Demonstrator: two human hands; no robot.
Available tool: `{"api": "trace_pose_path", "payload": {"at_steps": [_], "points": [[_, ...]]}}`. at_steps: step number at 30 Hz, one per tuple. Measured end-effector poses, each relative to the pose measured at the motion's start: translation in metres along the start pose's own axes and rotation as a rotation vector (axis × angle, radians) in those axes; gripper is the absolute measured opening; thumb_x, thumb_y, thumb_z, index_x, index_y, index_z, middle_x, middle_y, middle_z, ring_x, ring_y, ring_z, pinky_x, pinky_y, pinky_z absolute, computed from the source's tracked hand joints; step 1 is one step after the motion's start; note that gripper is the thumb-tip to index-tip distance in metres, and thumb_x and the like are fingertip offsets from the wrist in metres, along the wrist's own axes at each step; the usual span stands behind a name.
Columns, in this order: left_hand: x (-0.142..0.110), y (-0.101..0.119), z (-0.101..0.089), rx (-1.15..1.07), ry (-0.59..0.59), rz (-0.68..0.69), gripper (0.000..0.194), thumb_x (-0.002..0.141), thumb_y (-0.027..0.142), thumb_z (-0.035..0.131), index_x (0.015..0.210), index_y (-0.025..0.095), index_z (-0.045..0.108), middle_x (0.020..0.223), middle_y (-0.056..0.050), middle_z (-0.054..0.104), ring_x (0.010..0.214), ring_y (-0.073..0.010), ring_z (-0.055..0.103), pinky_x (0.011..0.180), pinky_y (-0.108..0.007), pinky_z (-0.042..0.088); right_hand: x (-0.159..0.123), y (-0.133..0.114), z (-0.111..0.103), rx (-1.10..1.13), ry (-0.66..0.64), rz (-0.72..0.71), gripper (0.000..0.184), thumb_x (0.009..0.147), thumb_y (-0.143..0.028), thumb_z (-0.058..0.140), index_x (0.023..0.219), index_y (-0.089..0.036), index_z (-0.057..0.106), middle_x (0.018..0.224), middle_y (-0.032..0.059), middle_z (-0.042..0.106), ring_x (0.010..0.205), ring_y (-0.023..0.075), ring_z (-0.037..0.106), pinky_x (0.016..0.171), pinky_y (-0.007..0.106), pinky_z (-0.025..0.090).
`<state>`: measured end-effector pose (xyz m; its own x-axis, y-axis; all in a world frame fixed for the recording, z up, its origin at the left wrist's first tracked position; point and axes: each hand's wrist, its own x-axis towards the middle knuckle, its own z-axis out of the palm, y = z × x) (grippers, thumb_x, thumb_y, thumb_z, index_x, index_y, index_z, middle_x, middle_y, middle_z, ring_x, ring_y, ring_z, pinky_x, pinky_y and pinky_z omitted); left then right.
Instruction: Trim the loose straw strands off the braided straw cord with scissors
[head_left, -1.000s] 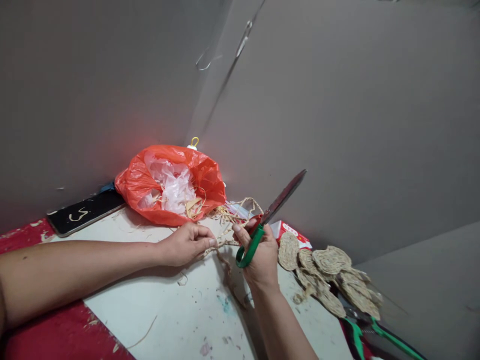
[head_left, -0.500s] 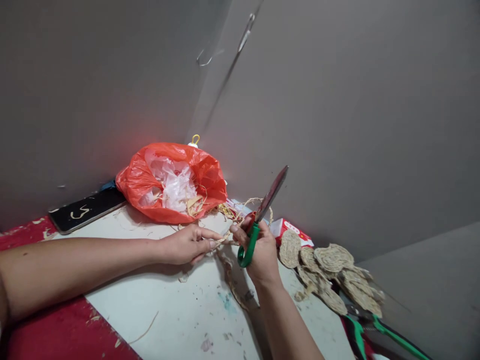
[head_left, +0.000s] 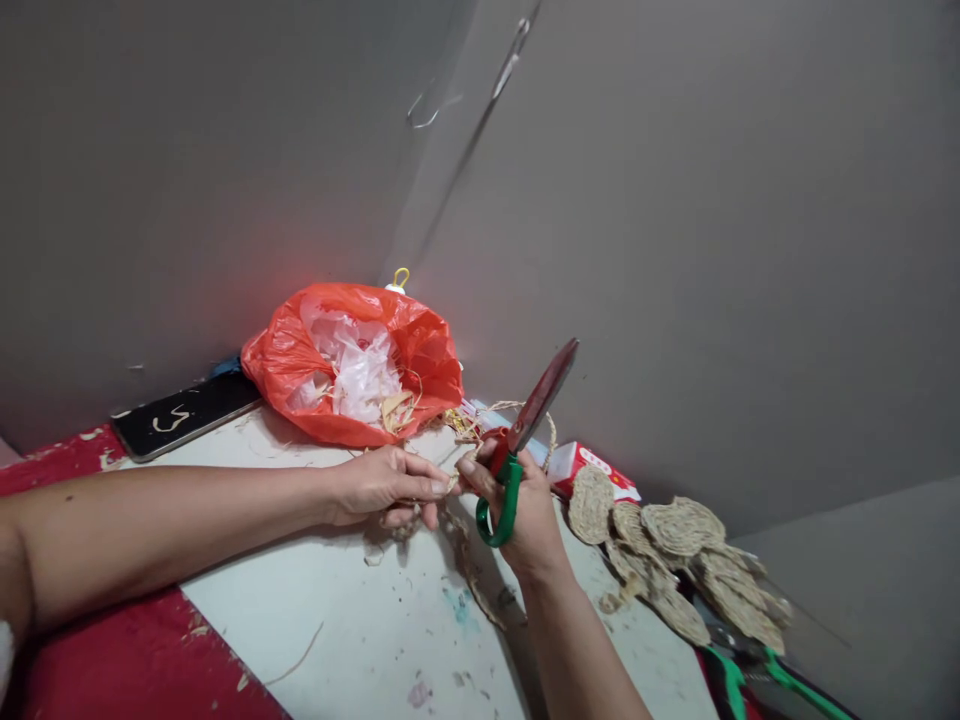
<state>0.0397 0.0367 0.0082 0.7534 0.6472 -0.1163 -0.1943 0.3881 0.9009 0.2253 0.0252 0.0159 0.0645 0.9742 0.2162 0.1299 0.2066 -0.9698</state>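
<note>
My left hand (head_left: 390, 487) pinches a thin twisted straw cord (head_left: 453, 483) between thumb and fingers, over the white board. Close beside it, my right hand (head_left: 529, 515) is closed round a pair of scissors (head_left: 543, 396) with a green and a red handle, blades pointing up and away. Its thumb and fingertips also grip the cord. A loop of the cord arcs behind the right hand, and a loose fibre strand (head_left: 471, 575) lies below the hands. The ends of the cord inside my fingers are hidden.
An open red plastic bag (head_left: 262, 365) holds white plastic and straw scraps. A black phone (head_left: 187, 418) lies at left. On the right are a red-and-white box (head_left: 611, 478), several coiled straw pieces (head_left: 684, 525) and a green-handled tool (head_left: 802, 690). Grey walls (head_left: 675, 220) stand behind.
My left hand has turned slightly, its lower fingers now spreading under the cord, and its fingertips sit closer to the right hand. The scissors stay in my right hand. The view has shifted slightly.
</note>
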Motion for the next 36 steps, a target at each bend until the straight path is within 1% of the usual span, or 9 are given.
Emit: {"api": "trace_pose_path", "payload": {"at_steps": [3,7,14,18,22,25,29,33,36], "points": [[0.002,-0.002,-0.001,0.002,0.044,0.025,0.032,0.072,0.036,0.07,0.092,0.012,0.064,0.056,0.0,0.062,0.032,-0.0017,0.031,0.035,-0.019,0.014,-0.001,0.001,0.001,-0.023,-0.012,-0.003,0.033,0.066,-0.036,0.075,0.081,-0.022,0.05,0.07,-0.0041,0.056,0.06,0.0116,0.053,0.063,0.027,0.045],[0.008,-0.002,-0.006,-0.019,0.211,0.135,0.03,0.071,0.037,0.069,0.086,0.011,0.064,0.051,0.003,0.057,0.031,-0.001,0.029,0.036,-0.019,0.013,0.0,0.004,-0.003,-0.227,-0.005,-0.06,0.032,0.069,-0.042,0.071,0.081,-0.021,0.051,0.066,-0.0034,0.055,0.058,0.0119,0.05,0.057,0.025,0.042],[0.015,0.001,-0.014,-0.054,0.526,0.231,0.018,0.072,0.029,0.065,0.072,0.013,0.058,0.046,0.005,0.051,0.03,-0.0015,0.028,0.034,-0.018,0.013,-0.001,0.018,-0.011,-0.806,-0.053,-0.271,0.029,0.075,-0.048,0.06,0.074,-0.021,0.05,0.058,-0.0047,0.047,0.052,0.0111,0.041,0.052,0.024,0.033],[0.015,0.002,-0.015,-0.052,0.615,0.25,0.014,0.076,0.027,0.06,0.076,0.013,0.058,0.044,0.006,0.05,0.028,-0.0024,0.028,0.033,-0.018,0.015,0.001,0.021,-0.017,-1.153,-0.083,-0.307,0.026,0.077,-0.044,0.055,0.091,-0.022,0.053,0.063,-0.0021,0.057,0.052,0.0148,0.05,0.052,0.025,0.031],[0.014,0.004,-0.014,-0.026,0.663,0.26,0.013,0.078,0.025,0.057,0.07,0.014,0.056,0.043,0.006,0.049,0.028,-0.0027,0.029,0.033,-0.017,0.016,0.003,0.023,-0.023,-1.292,-0.099,-0.332,0.026,0.08,-0.042,0.05,0.098,-0.023,0.05,0.069,0.0001,0.064,0.06,0.0196,0.06,0.053,0.026,0.031],[0.014,0.004,-0.014,-0.023,0.678,0.272,0.009,0.076,0.02,0.056,0.07,0.014,0.057,0.042,0.006,0.049,0.028,-0.0029,0.031,0.034,-0.017,0.017,0.004,0.022,-0.024,-1.412,-0.08,-0.383,0.026,0.08,-0.044,0.05,0.095,-0.023,0.052,0.07,0.002,0.065,0.062,0.0214,0.061,0.052,0.027,0.029],[0.015,0.002,-0.016,-0.029,0.677,0.309,0.014,0.076,0.023,0.059,0.066,0.014,0.056,0.044,0.005,0.051,0.029,-0.0023,0.031,0.034,-0.017,0.018,0.003,0.02,-0.023,-1.517,-0.041,-0.405,0.029,0.082,-0.049,0.049,0.091,-0.022,0.054,0.073,0.0047,0.067,0.061,0.0223,0.061,0.052,0.029,0.028],[0.015,0.001,-0.018,-0.036,0.661,0.335,0.015,0.077,0.024,0.059,0.067,0.013,0.058,0.048,0.003,0.054,0.03,-0.0019,0.031,0.034,-0.017,0.017,0.003,0.024,-0.023,-1.508,-0.011,-0.407,0.033,0.081,-0.051,0.049,0.094,-0.022,0.057,0.081,0.0053,0.07,0.063,0.0213,0.062,0.053,0.029,0.029],[0.016,-0.001,-0.018,-0.06,0.663,0.323,0.013,0.076,0.023,0.061,0.078,0.011,0.063,0.048,0.003,0.054,0.03,-0.0019,0.032,0.035,-0.017,0.017,0.004,0.03,-0.025,-1.45,0.004,-0.386,0.035,0.08,-0.053,0.05,0.095,-0.023,0.059,0.084,0.0032,0.07,0.066,0.0203,0.064,0.055,0.028,0.031]]}}
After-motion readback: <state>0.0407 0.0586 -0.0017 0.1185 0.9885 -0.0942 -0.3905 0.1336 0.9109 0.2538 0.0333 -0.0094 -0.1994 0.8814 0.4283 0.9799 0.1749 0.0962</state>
